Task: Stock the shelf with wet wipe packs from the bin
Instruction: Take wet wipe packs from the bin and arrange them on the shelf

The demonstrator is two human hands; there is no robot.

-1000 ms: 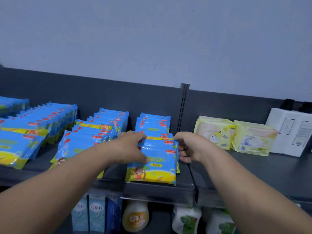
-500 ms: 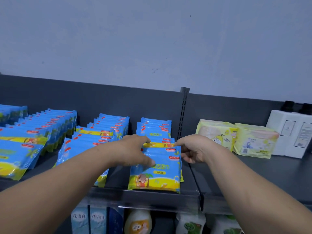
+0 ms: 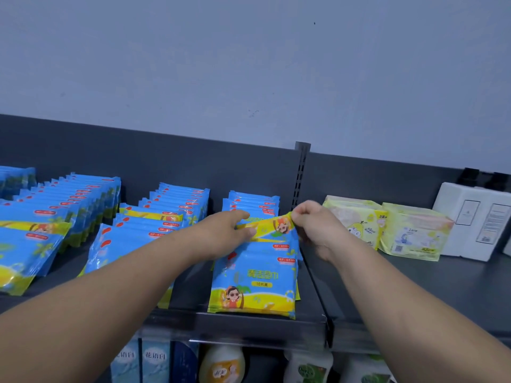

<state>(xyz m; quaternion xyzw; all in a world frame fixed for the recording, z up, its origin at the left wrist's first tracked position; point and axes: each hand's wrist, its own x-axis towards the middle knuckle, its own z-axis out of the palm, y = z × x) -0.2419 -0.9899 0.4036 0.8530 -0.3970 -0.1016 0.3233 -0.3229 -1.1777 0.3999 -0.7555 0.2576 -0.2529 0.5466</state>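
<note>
Blue and yellow wet wipe packs stand in several rows on the dark grey shelf (image 3: 414, 286). In the rightmost row one pack (image 3: 269, 226) is tipped up, its yellow end showing. My left hand (image 3: 221, 233) holds its left side between thumb and fingers. My right hand (image 3: 312, 225) pinches its upper right corner. In front of it, the front pack of that row (image 3: 254, 280) lies flat, leaning on the shelf lip. More packs (image 3: 253, 203) stand behind. The bin is out of view.
A slotted metal upright (image 3: 301, 170) divides the shelf just right of the row. Pale yellow tissue packs (image 3: 387, 225) and white boxes (image 3: 475, 222) sit to the right. Bottles and cartons (image 3: 221, 366) stand on the shelf below. Other blue rows (image 3: 69, 205) fill the left.
Both hands have moved back a little along the row, and a pack has been lifted and tilted so that its yellow end faces up. The view has shifted slightly downward.
</note>
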